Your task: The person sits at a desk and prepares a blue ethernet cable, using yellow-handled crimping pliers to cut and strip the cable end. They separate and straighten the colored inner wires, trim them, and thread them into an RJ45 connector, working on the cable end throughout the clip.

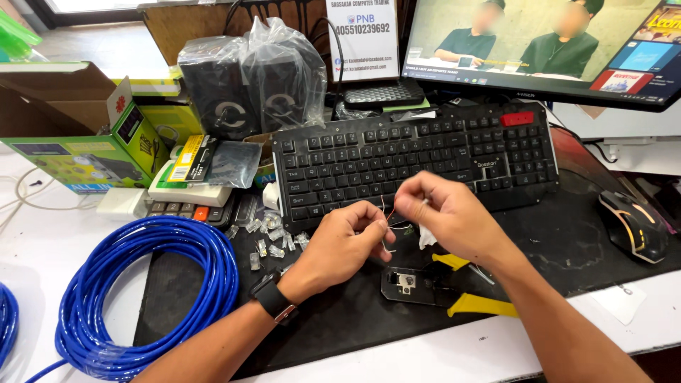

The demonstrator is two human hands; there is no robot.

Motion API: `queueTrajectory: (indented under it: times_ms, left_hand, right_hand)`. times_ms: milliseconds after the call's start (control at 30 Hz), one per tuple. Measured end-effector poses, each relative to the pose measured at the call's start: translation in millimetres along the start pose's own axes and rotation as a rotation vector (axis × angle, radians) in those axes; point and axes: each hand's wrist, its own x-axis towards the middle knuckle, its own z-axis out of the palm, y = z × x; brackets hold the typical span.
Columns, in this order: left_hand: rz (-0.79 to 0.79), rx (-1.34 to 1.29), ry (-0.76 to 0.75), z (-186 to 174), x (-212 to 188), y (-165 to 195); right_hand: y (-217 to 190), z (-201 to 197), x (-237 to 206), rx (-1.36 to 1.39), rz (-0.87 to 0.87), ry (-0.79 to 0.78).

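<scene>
left hand (347,237) pinching thin coloured cable wires (386,213) above black desk mat (560,241) | right hand (443,213) fingers closed, separating strands | yellow-handled crimping tool (433,284) lies unused, clear plastic connectors (266,237) loose by blue cable coil (142,291) | looks early: nothing fitted or crimped yet

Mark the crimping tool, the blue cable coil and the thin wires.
crimping tool (425,287): head view, black metal head.
blue cable coil (206,284): head view, right side of loop.
thin wires (386,213): head view, strands between hands.
</scene>
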Motion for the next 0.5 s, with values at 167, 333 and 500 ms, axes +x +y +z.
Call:
queueTrajectory:
  times_ms: [167,333,500]
  left_hand:
    - [-0.011,0.024,-0.024,-0.5,-0.5,0.1]
    - [-0.030,-0.042,-0.065,-3.6,-1.8,3.0]
    - [0.008,0.069,-0.076,-5.8,-0.9,0.6]
  right_hand:
    - [-2.5,4.1,-1.4,-0.117,-0.077,-0.028]
    - [-3.6,5.8,-1.3,-0.141,-0.133,-0.018]
    - [-3.7,8.1,-2.2,-0.166,-0.073,0.023]
